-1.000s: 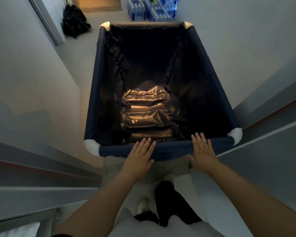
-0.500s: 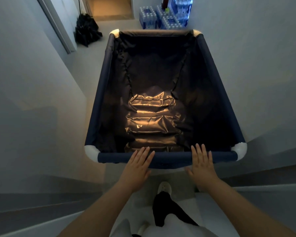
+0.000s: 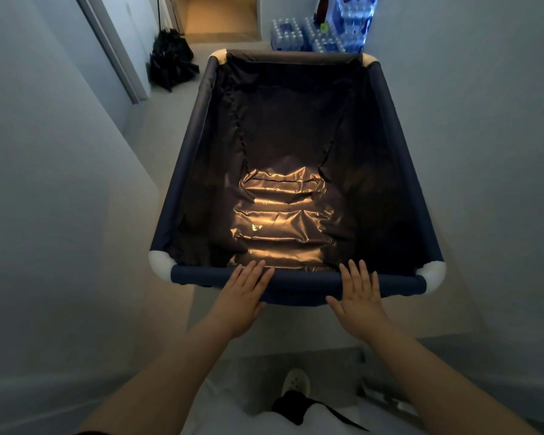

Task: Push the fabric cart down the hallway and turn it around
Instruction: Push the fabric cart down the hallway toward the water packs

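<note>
One fabric cart [image 3: 296, 171] fills the centre of the frame between two pale hallway walls, and its near rail [image 3: 302, 282] is pressed by two flat hands, likely so it is pushed rather than gripped. The left hand [image 3: 242, 296] and right hand [image 3: 360, 299] are laid with straight fingers, nothing pinched. One black bag [image 3: 170, 62] and several water-bottle packs [image 3: 321, 32] are seen at the top of the frame.

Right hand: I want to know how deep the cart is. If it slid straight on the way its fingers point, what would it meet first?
Probably nothing at once: the right hand lies flat on the cart's near rail, fingers pointing over the open bin. The far rail looks first in line, though depth is unclear.
</note>
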